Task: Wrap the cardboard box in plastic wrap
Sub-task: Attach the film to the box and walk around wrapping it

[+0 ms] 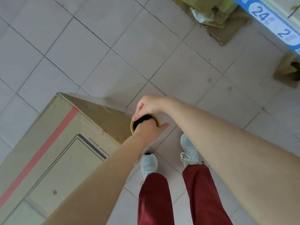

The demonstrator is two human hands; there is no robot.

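A large cardboard box (65, 143) with a pink tape stripe stands on the tiled floor at the lower left. Just past its near right corner is the plastic wrap roll (141, 120), seen end-on as a dark hollow core with a yellow rim. My left hand (149, 129) has its fingers pushed down into the core, hidden inside, with the thumb sticking out to the right. My right hand (146, 105) reaches in from the right and pinches the far rim of the roll with curled fingers. No film on the box can be made out.
Flattened cardboard and scraps (215, 21) lie at the top right beside a blue and white carton (267, 18). A small open cardboard box (289, 72) sits at the right edge. My feet in pale shoes (188, 148) stand on the tiles below the roll.
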